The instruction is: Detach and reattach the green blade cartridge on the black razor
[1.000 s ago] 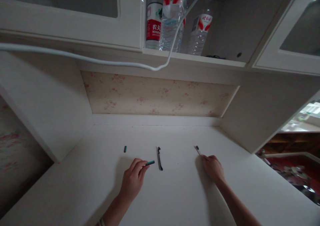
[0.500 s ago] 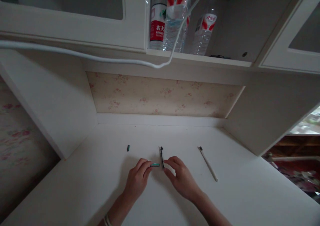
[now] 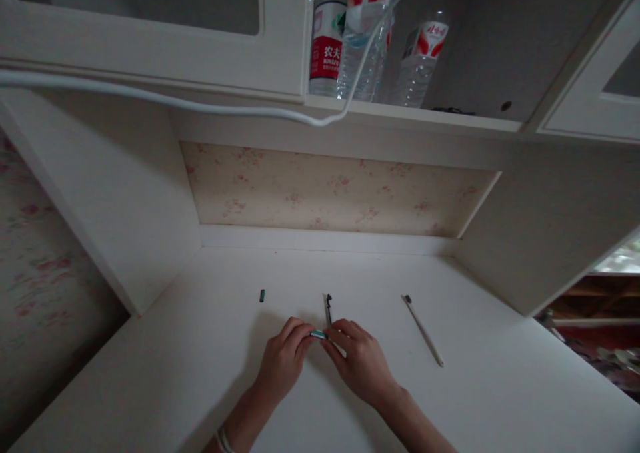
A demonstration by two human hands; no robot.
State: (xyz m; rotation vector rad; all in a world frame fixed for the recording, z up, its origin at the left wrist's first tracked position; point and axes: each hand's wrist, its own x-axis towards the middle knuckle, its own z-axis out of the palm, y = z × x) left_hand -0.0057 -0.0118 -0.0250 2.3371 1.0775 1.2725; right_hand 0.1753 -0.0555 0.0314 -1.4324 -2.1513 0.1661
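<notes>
My left hand [image 3: 281,361] pinches the left end of a small green-and-black razor cartridge [image 3: 319,334]. At its other end, the fingertips of my right hand [image 3: 361,363] are closed, so both hands hold it just above the table. A thin black razor handle [image 3: 329,309] lies behind my right fingers, its near part hidden by them. Farther left, a second razor cartridge [image 3: 263,295] rests on the tabletop. To the right lies a toothbrush [image 3: 424,331] with a pale handle and dark bristles, apart from my hands.
The white tabletop [image 3: 210,373] ends at a back panel with floral wallpaper [image 3: 320,189]. Overhead, an open cabinet shelf [image 3: 450,123] holds several plastic bottles [image 3: 367,46]. A white cable [image 3: 200,108] hangs across the front of the cabinet.
My right fingers have left the near part of the razor handle and closed on the cartridge's right end. The view has shifted slightly.
</notes>
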